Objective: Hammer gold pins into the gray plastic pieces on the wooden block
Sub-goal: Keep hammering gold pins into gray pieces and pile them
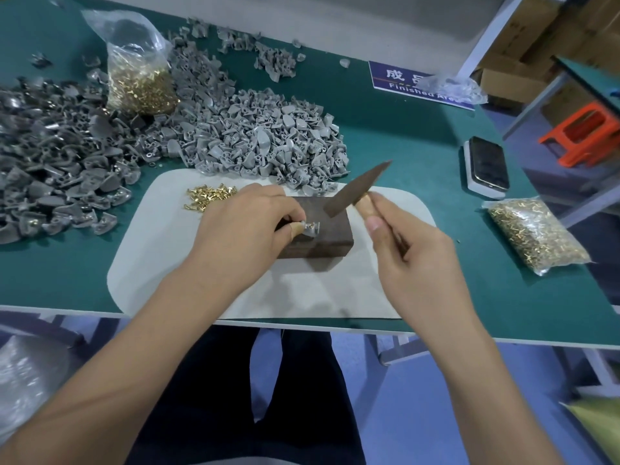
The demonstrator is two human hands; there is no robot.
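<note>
Two hands work over the wooden block [315, 229]: the left hand [245, 226] pinches a gray plastic piece [310, 228] with a gold pin on the block's top, while the right hand [409, 246] grips the hammer [355, 189], raised just beside it above the desk [436, 146].

a blue sign [411, 82] on the table reads "finished area" under partly hidden chinese characters.
</note>
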